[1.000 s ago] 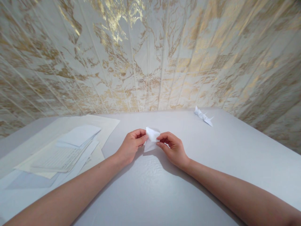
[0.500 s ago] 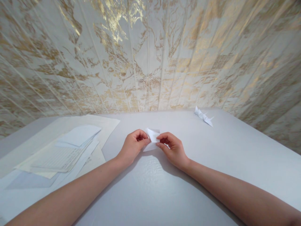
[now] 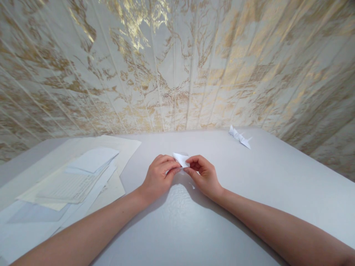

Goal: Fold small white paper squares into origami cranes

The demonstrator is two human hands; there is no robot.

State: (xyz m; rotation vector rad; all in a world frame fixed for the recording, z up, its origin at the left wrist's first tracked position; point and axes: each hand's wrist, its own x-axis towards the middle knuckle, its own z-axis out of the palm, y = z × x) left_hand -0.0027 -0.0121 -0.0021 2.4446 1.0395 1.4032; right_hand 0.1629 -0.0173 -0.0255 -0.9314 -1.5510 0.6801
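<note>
A small piece of folded white paper is held between both hands, just above the middle of the table. My left hand pinches its left and lower edge between thumb and fingers. From the other side, my right hand grips the right edge with thumb and forefinger. The fingertips cover part of the paper, so its exact folds cannot be made out. Its visible part looks like a pointed, roughly triangular flap.
Folded white paper figures stand in a row at the back right. To the left lie stacked sheets, some ruled, on larger cream paper. A white and gold patterned wall borders the table's far edge.
The lower flap of the paper has been folded up, so the piece looks smaller. My left hand has shifted slightly right, its fingers closer to those of my right hand.
</note>
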